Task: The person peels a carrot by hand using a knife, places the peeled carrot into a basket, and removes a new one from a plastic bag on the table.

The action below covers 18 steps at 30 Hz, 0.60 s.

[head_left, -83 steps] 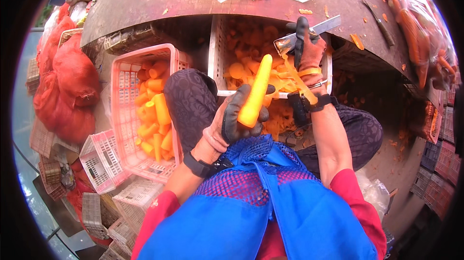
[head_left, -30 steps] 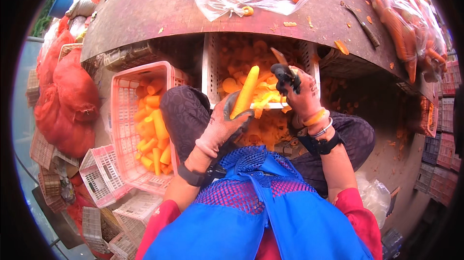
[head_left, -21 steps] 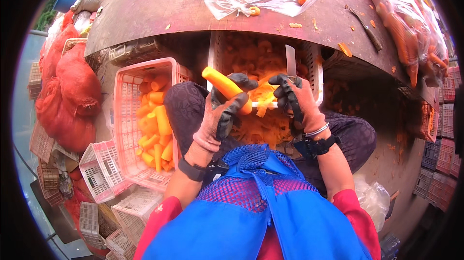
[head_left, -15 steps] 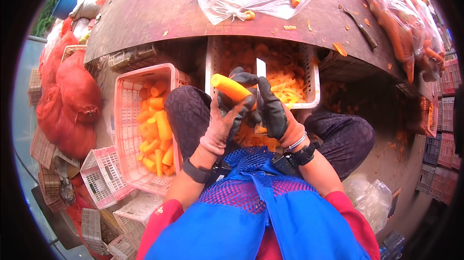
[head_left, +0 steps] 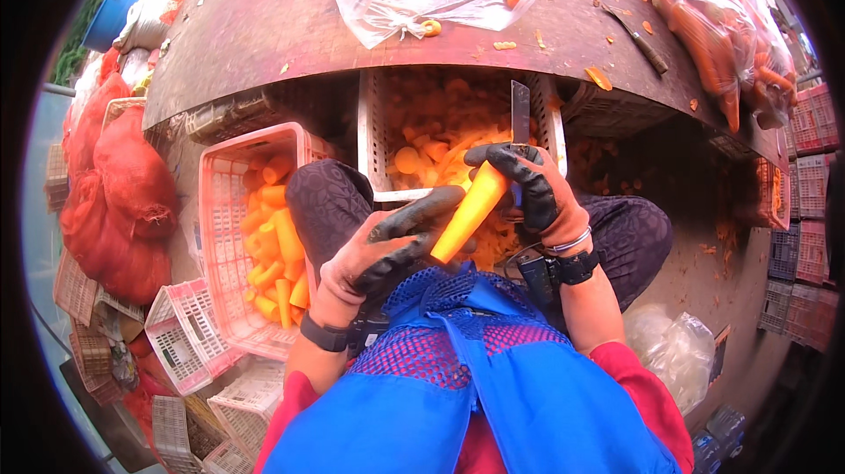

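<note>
A peeled carrot (head_left: pixel 471 214) slants over my lap, thick end up and narrow end toward me. My right hand (head_left: pixel 541 192), in a black-palmed glove, grips its thick end with thumb and fingers. The same hand holds a flat, narrow tool (head_left: pixel 520 113) whose dark straight strip points up and away; its lower part is hidden. My left hand (head_left: pixel 387 241), gloved too, has its fingers stretched toward the carrot's left side and its thumb apart. Whether those fingertips touch the carrot, I cannot tell. Beyond both hands a white crate (head_left: pixel 374 135) contains orange peelings and carrot pieces.
A pink crate (head_left: pixel 211 210) of peeled carrots stands left of my knee. Ahead is a reddish tabletop (head_left: pixel 264 34) with a clear plastic bag (head_left: pixel 370 7), a knife (head_left: pixel 642 43) and bagged carrots (head_left: pixel 704 34). Red sacks (head_left: pixel 132 183) and crates (head_left: pixel 180 329) crowd the left.
The carrot has passed from my left hand to my right and now points toward me. My left hand has opened and drawn back leftward; my right hand has shifted right with the tool.
</note>
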{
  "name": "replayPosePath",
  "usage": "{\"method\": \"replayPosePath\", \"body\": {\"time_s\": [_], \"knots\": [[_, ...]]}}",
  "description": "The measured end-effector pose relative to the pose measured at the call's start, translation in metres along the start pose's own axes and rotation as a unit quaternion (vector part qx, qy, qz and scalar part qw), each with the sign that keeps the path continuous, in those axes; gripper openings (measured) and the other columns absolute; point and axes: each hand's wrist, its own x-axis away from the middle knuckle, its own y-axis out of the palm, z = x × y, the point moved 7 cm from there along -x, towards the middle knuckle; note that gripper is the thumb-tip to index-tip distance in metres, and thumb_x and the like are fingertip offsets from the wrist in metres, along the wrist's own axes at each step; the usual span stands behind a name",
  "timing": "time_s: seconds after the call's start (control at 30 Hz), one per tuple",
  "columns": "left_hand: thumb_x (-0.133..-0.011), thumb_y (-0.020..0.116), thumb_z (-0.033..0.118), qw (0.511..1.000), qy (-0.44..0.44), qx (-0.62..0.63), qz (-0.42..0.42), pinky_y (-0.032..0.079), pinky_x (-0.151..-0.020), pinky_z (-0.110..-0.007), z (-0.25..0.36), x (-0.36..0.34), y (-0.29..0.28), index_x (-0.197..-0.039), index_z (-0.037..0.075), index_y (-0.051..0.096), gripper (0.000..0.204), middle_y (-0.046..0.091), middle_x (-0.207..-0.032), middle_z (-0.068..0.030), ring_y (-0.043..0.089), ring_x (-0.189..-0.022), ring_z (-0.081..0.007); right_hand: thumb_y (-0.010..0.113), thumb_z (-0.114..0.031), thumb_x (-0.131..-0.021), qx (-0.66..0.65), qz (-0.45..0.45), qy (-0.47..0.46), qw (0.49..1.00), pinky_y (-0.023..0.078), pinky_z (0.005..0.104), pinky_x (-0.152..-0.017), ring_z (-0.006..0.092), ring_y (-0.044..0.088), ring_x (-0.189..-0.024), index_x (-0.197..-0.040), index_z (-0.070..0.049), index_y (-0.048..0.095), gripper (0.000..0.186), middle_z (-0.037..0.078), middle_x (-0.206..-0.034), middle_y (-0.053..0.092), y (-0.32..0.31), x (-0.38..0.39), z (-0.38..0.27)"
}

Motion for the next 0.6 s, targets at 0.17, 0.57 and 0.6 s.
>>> {"method": "replayPosePath", "body": {"time_s": [0.17,0.57,0.6], "knots": [[-0.086,0.058,0.013,0.989,-0.111,-0.062,0.074,0.05,-0.061,-0.026,-0.019,-0.015,0.001,-0.127,0.001,0.043,0.045,0.059,-0.104,-0.0164,0.062,-0.086,-0.0213,0.062,-0.026,-0.088,0.083,-0.003,0.0,0.997,0.041,0.0215,-0.047,0.0073,0.053,-0.057,-0.097,-0.002,0.068,0.026,0.001,-0.074,0.062,0.015,-0.016,0.007],[-0.095,0.046,0.025,0.96,-0.031,0.279,0.012,0.034,-0.036,-0.024,-0.035,-0.035,0.003,-0.114,0.005,0.046,0.027,0.047,-0.061,-0.0063,0.043,-0.039,-0.0134,0.06,-0.041,-0.088,-0.181,0.214,-0.171,0.944,0.044,0.0263,-0.046,0.0154,0.059,-0.057,-0.094,0.004,0.062,0.045,0.012,-0.077,0.063,-0.004,-0.034,-0.029],[-0.094,0.048,0.025,0.97,0.003,0.245,0.003,0.034,-0.036,-0.024,-0.03,-0.033,0.003,-0.117,0.005,0.046,0.03,0.046,-0.059,-0.0054,0.042,-0.039,-0.0128,0.06,-0.04,-0.089,-0.17,0.223,-0.198,0.939,0.043,0.0263,-0.046,0.0159,0.06,-0.058,-0.095,0.004,0.062,0.045,0.011,-0.078,0.063,-0.023,-0.047,-0.029]]}}
